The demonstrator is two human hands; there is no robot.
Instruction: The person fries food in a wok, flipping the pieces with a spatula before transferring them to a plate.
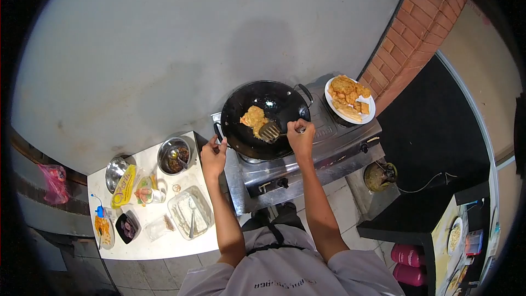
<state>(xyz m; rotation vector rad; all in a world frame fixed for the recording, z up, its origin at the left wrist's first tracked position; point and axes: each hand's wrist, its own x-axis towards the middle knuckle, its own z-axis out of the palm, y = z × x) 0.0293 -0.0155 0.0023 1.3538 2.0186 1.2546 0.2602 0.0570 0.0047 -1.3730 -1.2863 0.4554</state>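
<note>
A black wok (285,101) sits on the metal gas stove (252,178). In it lies a piece of golden, battered food (253,118), off to the left of the wok's middle. My right hand (301,133) is closed round the handle of a slotted spatula (269,131), whose head touches the food's lower right edge. At the wok's left side, my left hand (213,156) has its thumb and fingers closed at the loop handle (218,130). My fingers partly cover that handle.
A white plate (371,116) of fried pieces stands on the stove's right side. The white table (205,235) at left bears a metal bowl (189,151), a yellow packet (124,186) and a plastic tub (205,200) with a spoon. A gas cylinder (375,178) stands below right.
</note>
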